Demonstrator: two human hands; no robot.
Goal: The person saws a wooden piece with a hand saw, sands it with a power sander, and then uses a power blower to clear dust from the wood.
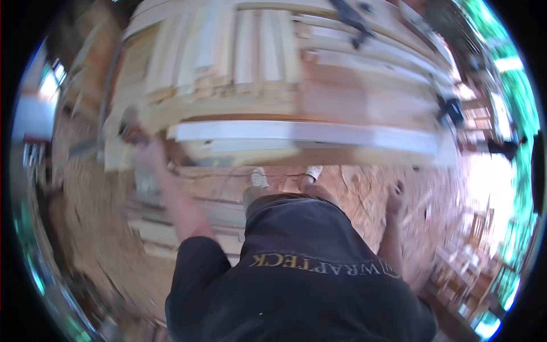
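Note:
My left hand (149,153) reaches to the left end of the workbench (128,155). Its fingers are closed around a dark and brown object (131,126), too smeared by motion to name. A long pale wooden board (273,131) lies along the bench's near edge, to the right of this hand. My right hand (394,198) hangs low at my right side, away from the bench. Its fingers look curled but blurred, and I cannot make out whether anything is in them.
Several wooden strips (265,45) lie side by side farther back on the bench. A dark tool (352,21) rests at the far side, and a black object (452,111) sits at the right end. Planks (188,233) lie on the floor at left; wooden pieces (470,265) stand at right.

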